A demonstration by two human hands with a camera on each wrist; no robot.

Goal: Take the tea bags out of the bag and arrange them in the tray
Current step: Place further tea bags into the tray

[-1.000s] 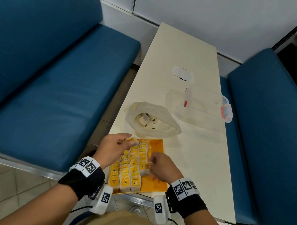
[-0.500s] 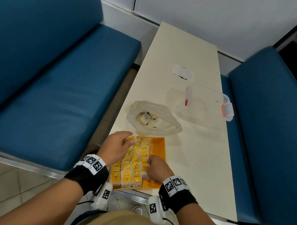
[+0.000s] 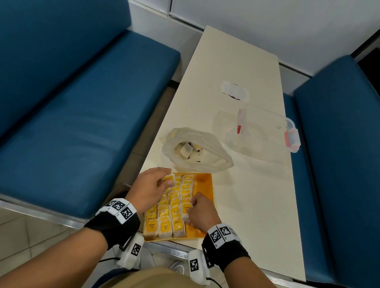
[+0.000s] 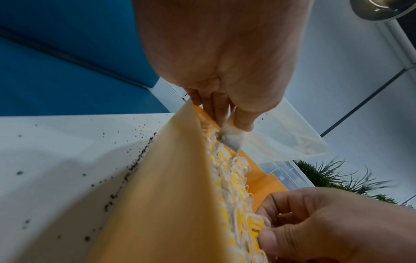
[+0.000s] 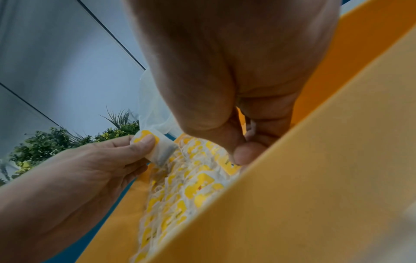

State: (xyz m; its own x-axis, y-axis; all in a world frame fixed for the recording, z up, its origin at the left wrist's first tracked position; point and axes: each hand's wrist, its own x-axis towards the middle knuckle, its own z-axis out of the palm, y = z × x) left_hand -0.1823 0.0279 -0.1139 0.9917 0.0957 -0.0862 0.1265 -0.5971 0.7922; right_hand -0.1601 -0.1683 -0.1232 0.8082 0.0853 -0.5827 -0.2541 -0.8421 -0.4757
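An orange tray [image 3: 206,183] lies at the table's near edge, with three rows of yellow-tagged tea bags [image 3: 172,205] packed in its left part. My left hand [image 3: 159,182] pinches one tea bag [image 3: 168,178] between thumb and fingers at the far end of the left row; the same tea bag [image 5: 155,145] shows in the right wrist view. My right hand [image 3: 193,209] has curled fingers, and its thumb presses on a tea bag [image 5: 229,164] in the right row. Just beyond the tray lies a translucent plastic bag [image 3: 195,150] holding more tea bags.
A clear plastic box [image 3: 261,130] with a pink clasp stands on the table's right side, and a small white packet [image 3: 233,91] lies farther back. Blue bench seats [image 3: 77,117] flank the cream table [image 3: 247,211]. Dark tea crumbs [image 4: 135,160] dot the table left of the tray.
My left hand has carried its tea bag down to the far end of the left row. My right hand stays on the right row of bags.
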